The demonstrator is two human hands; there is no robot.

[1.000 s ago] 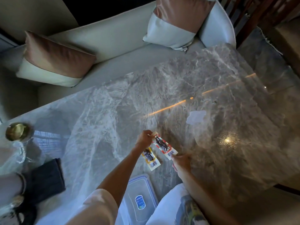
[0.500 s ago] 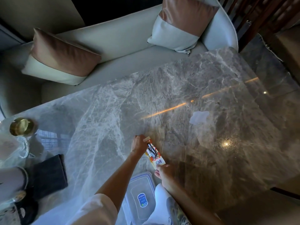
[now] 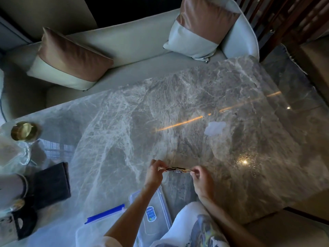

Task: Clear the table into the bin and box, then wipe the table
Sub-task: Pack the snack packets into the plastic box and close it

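Note:
Both hands hold the small snack packets point(image 3: 176, 169) edge-on, stacked together, just above the grey marble table point(image 3: 124, 125). My left hand point(image 3: 154, 173) pinches their left end and my right hand point(image 3: 202, 180) pinches the right end. Below my left forearm lies a clear plastic box lid point(image 3: 153, 209) with a blue label, and a clear box point(image 3: 94, 230) with a blue clip sits at the table's near edge. A dark folded cloth point(image 3: 51, 182) lies at the left.
A brass ashtray point(image 3: 24, 131) and a crumpled clear plastic bag point(image 3: 12, 154) sit at the table's left end, with dark items below them. A pale sofa with two cushions point(image 3: 71, 57) runs along the far side. A wooden chair stands at the top right.
Two packets lay apart on the table a second ago. My hands gathered them into one stack, lifted it and turned it edge-on, and the right hand moved out to the right end.

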